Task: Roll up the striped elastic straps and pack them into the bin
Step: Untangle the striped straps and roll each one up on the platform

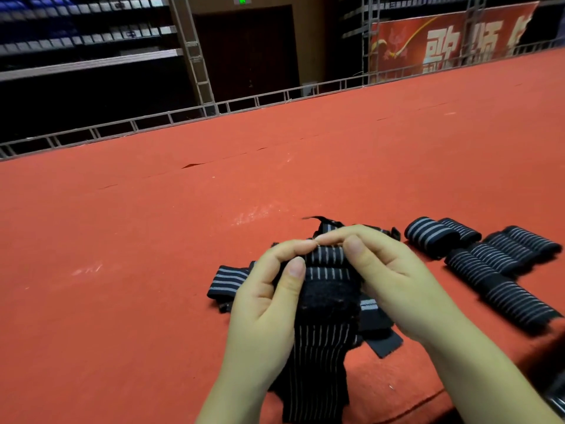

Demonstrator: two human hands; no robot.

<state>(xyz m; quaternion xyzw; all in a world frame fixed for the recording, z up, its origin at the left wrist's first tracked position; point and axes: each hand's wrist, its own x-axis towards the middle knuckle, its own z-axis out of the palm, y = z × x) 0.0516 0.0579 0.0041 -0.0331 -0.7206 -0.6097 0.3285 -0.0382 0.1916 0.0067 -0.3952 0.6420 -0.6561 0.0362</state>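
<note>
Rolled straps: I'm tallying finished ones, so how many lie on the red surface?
About 6, clustered right of the hands: two at the far end, three in the middle, one nearest. They overlap, so some may be hidden.

A red carpet fills the middle of the frame. A metal railing edges its far side. Upper right hangs a red banner; upper centre, a dark door.
</note>
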